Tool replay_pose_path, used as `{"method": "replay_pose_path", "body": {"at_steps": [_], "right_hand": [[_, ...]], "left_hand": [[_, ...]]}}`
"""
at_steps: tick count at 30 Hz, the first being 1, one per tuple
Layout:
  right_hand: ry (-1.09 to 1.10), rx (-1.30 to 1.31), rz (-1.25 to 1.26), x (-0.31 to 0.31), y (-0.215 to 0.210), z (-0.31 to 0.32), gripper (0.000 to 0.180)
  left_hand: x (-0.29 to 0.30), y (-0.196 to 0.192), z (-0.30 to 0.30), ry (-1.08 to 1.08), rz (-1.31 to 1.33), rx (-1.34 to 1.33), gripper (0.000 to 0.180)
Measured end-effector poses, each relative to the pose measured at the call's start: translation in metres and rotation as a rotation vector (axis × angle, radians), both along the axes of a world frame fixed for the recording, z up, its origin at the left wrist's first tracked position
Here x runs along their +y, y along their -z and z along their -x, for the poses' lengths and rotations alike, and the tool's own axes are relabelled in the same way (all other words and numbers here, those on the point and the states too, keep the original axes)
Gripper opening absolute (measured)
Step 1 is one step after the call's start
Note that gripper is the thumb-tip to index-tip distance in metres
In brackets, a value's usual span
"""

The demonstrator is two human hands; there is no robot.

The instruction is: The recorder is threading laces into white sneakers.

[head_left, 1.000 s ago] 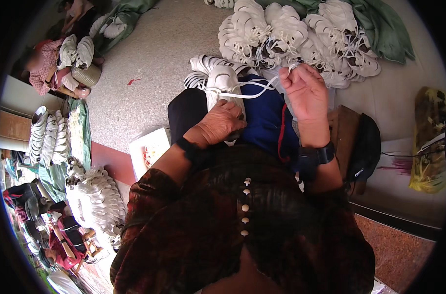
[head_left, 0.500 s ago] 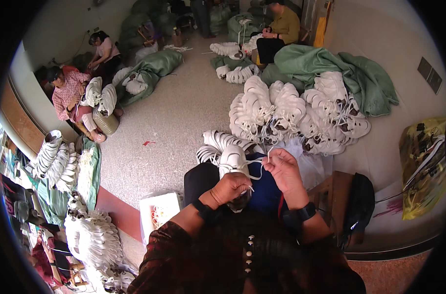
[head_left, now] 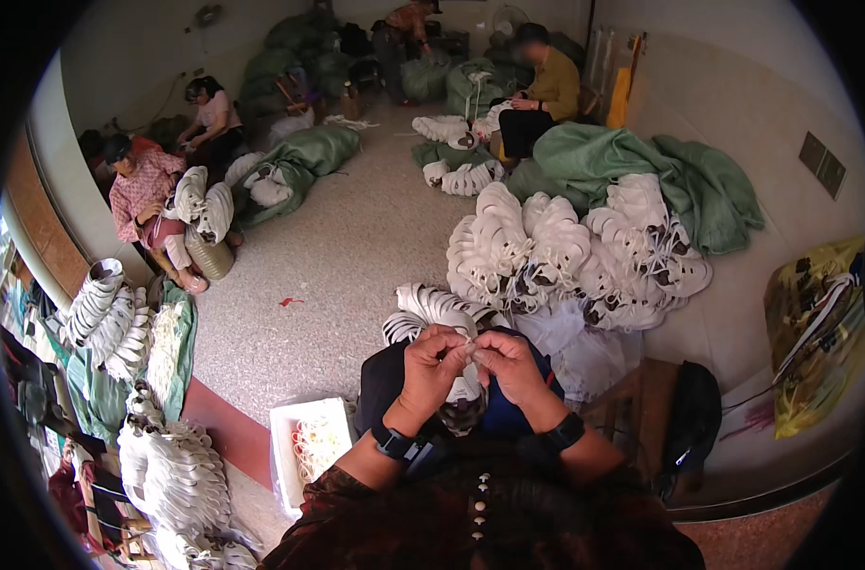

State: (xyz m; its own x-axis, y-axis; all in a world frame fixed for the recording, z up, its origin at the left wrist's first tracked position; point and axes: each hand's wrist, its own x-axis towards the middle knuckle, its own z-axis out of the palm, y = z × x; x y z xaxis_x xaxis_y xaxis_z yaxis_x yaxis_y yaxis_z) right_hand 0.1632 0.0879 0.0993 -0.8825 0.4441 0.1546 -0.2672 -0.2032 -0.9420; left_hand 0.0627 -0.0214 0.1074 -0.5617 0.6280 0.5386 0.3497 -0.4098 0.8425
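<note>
My left hand [head_left: 430, 372] and my right hand [head_left: 511, 369] meet fingertip to fingertip above my lap. Both are closed in a pinch on a white shoelace [head_left: 469, 346], of which only a little shows between the fingers. Just under them lies a white shoe upper [head_left: 464, 388] with a dark inside, partly covered by my hands. Beyond it, a fanned row of white shoe uppers [head_left: 421, 306] rests at my knees. Dark blue cloth [head_left: 508, 410] shows beneath the upper.
A white box [head_left: 282, 427] of small coloured loops stands to my left. Heaps of white uppers [head_left: 489, 242] lie ahead right beside a green sack [head_left: 598, 157], with more uppers [head_left: 176, 475] at left. A wooden stool [head_left: 632, 399] is at right. Several co-workers sit or bend farther back.
My hands have come together over the upper; before, they were apart with the lace drawn out toward the right. At the back, a person now bends over a sack.
</note>
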Motion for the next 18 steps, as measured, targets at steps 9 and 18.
{"method": "replay_pose_path", "body": {"at_steps": [9, 18], "right_hand": [[-0.032, -0.110, -0.219, -0.007, 0.001, -0.017, 0.013], [-0.076, -0.174, -0.329, -0.005, 0.001, -0.016, 0.015]], "left_hand": [[-0.010, 0.016, -0.007, 0.177, 0.151, -0.475, 0.010], [-0.013, 0.020, 0.004, 0.316, 0.195, -0.525, 0.008]]}}
